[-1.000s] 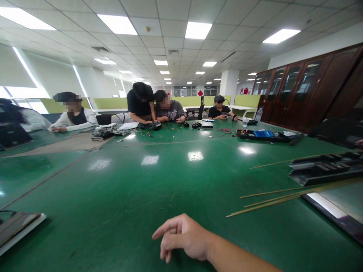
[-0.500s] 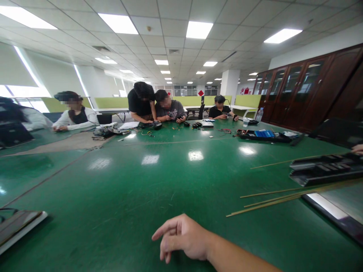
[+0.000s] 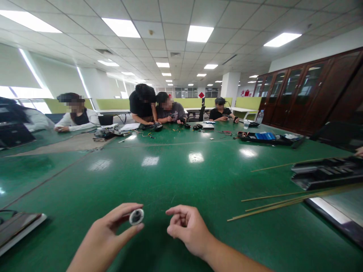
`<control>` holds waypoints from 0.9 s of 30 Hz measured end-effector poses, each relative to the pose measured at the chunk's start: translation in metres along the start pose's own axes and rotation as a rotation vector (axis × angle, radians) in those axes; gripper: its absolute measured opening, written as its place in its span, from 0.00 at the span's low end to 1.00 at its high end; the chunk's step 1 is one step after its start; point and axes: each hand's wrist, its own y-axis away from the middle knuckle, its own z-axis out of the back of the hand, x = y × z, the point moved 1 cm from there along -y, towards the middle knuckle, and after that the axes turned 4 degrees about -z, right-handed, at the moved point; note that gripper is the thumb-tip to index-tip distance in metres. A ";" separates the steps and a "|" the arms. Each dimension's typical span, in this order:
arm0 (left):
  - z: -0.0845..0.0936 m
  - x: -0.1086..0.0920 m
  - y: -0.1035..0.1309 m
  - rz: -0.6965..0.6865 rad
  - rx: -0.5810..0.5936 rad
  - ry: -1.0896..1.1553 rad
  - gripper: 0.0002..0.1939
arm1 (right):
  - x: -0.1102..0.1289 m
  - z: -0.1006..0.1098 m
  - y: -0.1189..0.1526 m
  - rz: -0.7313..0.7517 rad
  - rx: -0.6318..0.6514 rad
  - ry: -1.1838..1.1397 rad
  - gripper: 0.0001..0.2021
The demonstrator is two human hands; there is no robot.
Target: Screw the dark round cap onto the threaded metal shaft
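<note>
My left hand (image 3: 109, 232) pinches a small round piece (image 3: 137, 216) between thumb and fingertips. Its ring-shaped end has a white rim and a dark centre and faces me; what kind of thing it is I cannot make out. A short gap to the right, my right hand (image 3: 191, 230) hovers over the green table (image 3: 181, 181) with its index finger stretched towards the round piece. The other fingers are loosely curled, thumb apart from the index finger, and nothing shows between them.
Thin yellowish rods (image 3: 266, 208) lie to the right, beside a black channel-shaped tray (image 3: 326, 173) and a dark flat panel (image 3: 331, 211). A flat device with a white edge (image 3: 22, 230) is at left. Several people sit or stand behind scattered electronics (image 3: 110, 132) and a parts tray (image 3: 263, 138).
My left hand has come into view from below, holding the round piece. My right hand has shifted slightly right, its index finger still extended. The camera view has tilted up slightly.
</note>
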 end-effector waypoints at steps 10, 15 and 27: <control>-0.065 0.013 -0.005 -0.174 0.033 -0.116 0.24 | -0.004 0.004 -0.001 0.076 -0.150 0.338 0.34; -0.065 0.022 0.003 -0.260 0.058 -0.115 0.18 | 0.001 0.002 0.000 0.079 -0.132 0.379 0.29; -0.068 0.012 0.003 -0.231 0.117 -0.052 0.19 | 0.004 0.000 -0.001 0.070 -0.147 0.389 0.21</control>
